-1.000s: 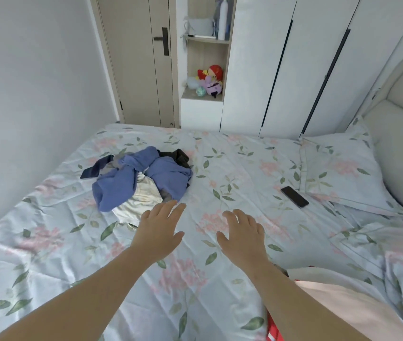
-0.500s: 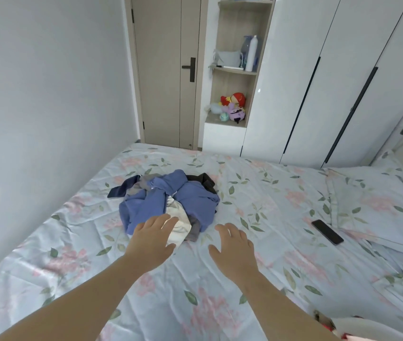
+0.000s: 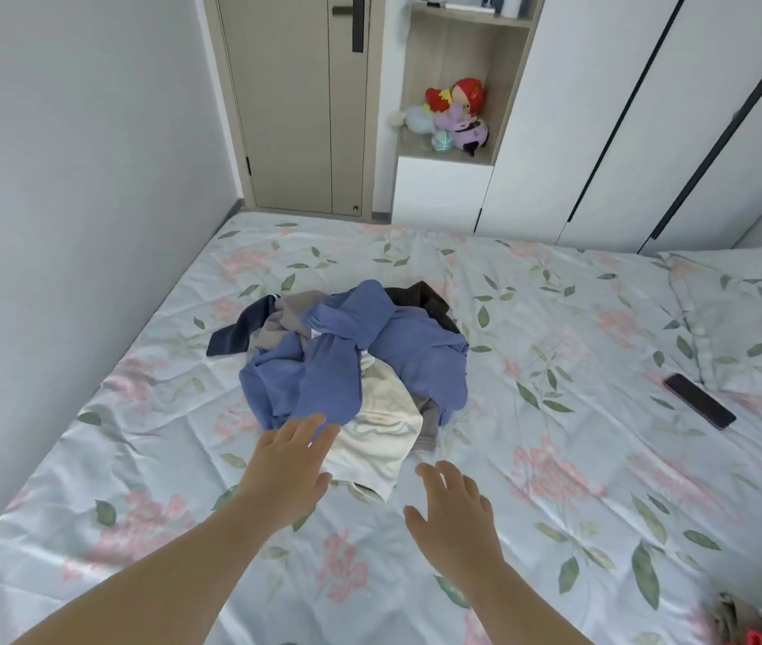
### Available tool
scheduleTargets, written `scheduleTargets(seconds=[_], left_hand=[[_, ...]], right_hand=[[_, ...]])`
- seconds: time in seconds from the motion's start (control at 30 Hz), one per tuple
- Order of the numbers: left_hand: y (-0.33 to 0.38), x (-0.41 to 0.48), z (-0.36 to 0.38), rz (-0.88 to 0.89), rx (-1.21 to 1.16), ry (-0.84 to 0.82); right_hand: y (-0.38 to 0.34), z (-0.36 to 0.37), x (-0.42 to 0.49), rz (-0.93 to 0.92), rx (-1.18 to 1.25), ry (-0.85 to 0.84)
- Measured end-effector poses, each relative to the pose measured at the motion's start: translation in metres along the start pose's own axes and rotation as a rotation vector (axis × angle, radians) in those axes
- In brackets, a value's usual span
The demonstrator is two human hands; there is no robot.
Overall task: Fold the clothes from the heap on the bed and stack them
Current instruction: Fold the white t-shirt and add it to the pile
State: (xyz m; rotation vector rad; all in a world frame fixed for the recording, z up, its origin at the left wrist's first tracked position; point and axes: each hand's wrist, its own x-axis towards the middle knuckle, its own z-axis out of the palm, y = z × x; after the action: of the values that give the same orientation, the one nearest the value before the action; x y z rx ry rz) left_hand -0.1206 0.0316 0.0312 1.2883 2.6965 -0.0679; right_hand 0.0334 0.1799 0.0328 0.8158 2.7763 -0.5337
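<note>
A heap of clothes [image 3: 351, 360] lies in the middle of the bed [image 3: 556, 458]. A crumpled blue garment [image 3: 327, 379] is on top, a cream piece [image 3: 379, 439] spills toward me, and grey, navy and black pieces show at the back. My left hand [image 3: 288, 463] reaches out with straight fingers, its fingertips at the near edge of the blue and cream cloth. My right hand [image 3: 451, 509] hovers open over the sheet just right of the cream piece, holding nothing.
A black phone [image 3: 699, 401] lies on the sheet at the right, beside a pillow [image 3: 751, 318]. A wall runs along the bed's left side. Door, shelf with plush toys [image 3: 455, 116] and white wardrobe stand beyond the foot. Some cloth shows at the bottom right corner [image 3: 742, 621].
Both hands have moved forward toward the heap; the left now reaches its near edge. The view has shifted closer to the clothes and to the left.
</note>
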Motion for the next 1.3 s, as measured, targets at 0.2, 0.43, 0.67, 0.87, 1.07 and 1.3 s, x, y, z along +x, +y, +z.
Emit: scheduleTargets(seconds=[0.2, 0.43, 0.67, 0.87, 1.07, 1.3], left_hand=[[-0.032, 0.069, 0.068, 0.043, 0.067, -0.040], [-0.034, 0.111, 0.165, -0.010, 0.023, -0.148], [-0.025, 0.093, 0.238, 0.016, -0.187, -0.280], [-0.012, 0.093, 0.232, -0.028, -0.110, -0.092], [0.000, 0.068, 0.170, 0.190, -0.180, -0.069], [0.031, 0.035, 0.021, 0.103, -0.353, 0.064]], right_hand=[[0.012, 0.046, 0.088, -0.017, -0.073, -0.028], [0.028, 0.125, 0.165, -0.067, -0.064, -0.101], [0.047, 0.202, 0.181, -0.035, 0.000, -0.313], [0.054, 0.195, 0.167, -0.067, 0.237, -0.076], [0.055, 0.128, 0.125, -0.130, 0.414, -0.098], [0.012, -0.043, 0.080, -0.294, 0.444, -0.007]])
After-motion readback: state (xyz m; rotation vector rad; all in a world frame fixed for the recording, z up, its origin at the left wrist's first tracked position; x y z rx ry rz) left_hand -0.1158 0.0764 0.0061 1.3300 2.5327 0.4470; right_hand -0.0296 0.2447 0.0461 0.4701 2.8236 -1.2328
